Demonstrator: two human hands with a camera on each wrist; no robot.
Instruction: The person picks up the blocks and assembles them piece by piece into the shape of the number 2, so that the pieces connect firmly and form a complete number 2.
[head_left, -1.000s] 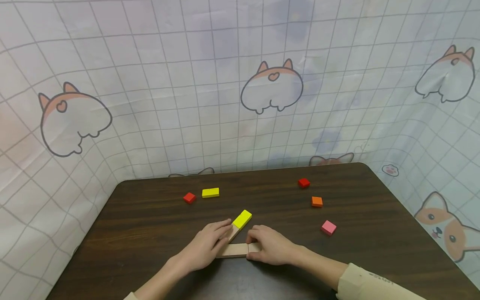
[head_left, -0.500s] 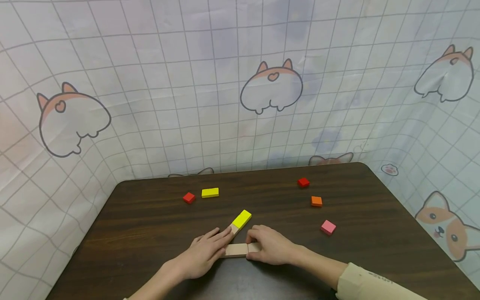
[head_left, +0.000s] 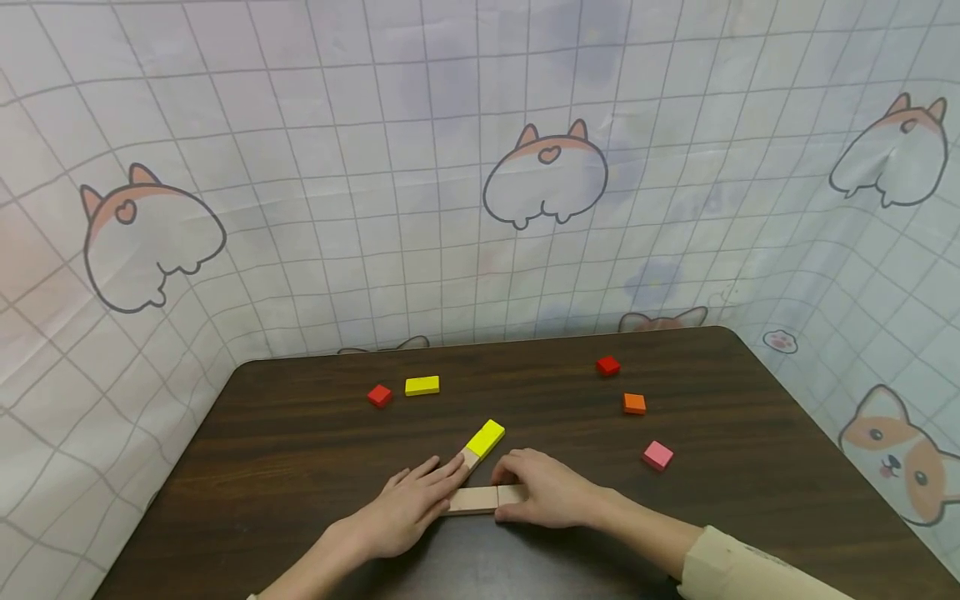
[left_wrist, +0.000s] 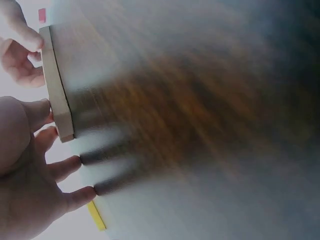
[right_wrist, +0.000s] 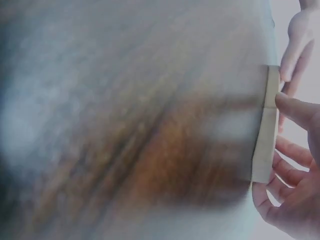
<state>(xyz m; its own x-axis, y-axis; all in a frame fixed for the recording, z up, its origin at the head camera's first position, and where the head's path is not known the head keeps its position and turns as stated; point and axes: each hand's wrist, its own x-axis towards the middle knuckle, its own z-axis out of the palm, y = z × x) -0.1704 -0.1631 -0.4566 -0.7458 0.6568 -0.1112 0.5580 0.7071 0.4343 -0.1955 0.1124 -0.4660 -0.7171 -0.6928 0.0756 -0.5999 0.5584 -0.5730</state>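
Observation:
Two plain wooden blocks lie end to end near the front of the table in the head view. My right hand (head_left: 551,492) grips the right block (head_left: 510,495), thumb on its near side and fingers behind. Over the left end of the left block (head_left: 474,499) lies my left hand (head_left: 408,508), its fingers spread and straight. They also reach a slanting wooden block (head_left: 469,457), whose far end meets a yellow block (head_left: 486,438). The left hand hides the corner where the wooden pieces come together. In the right wrist view the joined row (right_wrist: 265,140) shows edge-on.
On the dark wood table (head_left: 300,442), a red block (head_left: 379,396) and a second yellow block (head_left: 422,386) lie at the back left. Another red block (head_left: 608,366), an orange block (head_left: 633,404) and a pink block (head_left: 657,455) are spread along the right. Patterned cloth (head_left: 360,208) hangs behind.
My left hand has drawn back slightly to the left and flattened, its fingers spreading over the blocks. The right hand keeps its grip in the same place; the blocks look unmoved.

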